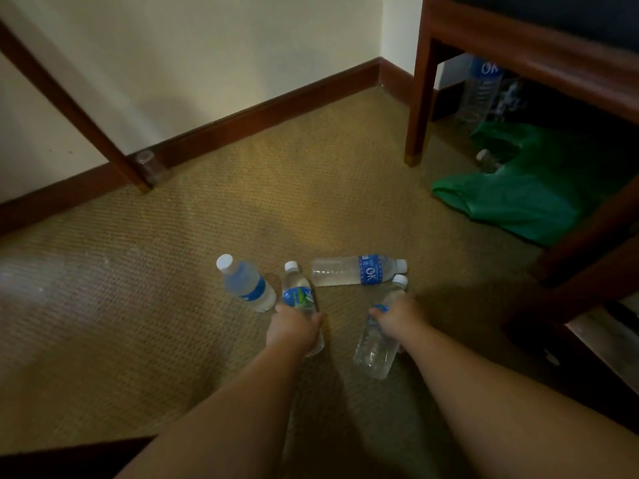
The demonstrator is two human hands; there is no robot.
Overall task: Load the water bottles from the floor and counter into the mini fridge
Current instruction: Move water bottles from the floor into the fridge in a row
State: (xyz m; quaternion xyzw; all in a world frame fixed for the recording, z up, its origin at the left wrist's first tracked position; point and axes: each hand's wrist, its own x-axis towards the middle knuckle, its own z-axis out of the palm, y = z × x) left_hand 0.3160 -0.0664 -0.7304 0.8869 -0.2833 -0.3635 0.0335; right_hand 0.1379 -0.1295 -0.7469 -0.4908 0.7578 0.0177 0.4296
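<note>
Several clear water bottles with white caps lie on the tan carpet. My left hand [294, 328] is closed around a bottle with a blue and green label [298, 295]. My right hand [396, 318] grips another clear bottle [375, 347] around its middle. Just left of my left hand lies a bottle with a plain blue label [246, 283]. A bottle with a blue "OK" label [358, 270] lies on its side beyond both hands. The mini fridge is not in view.
A wooden bench frame [420, 98] stands at the right, with a green plastic bag [518, 191], a small bottle [485, 160] and an upright "OK" bottle [482, 88] beneath it. A slanted wooden leg [76, 108] and an upturned glass [150, 165] sit by the left wall.
</note>
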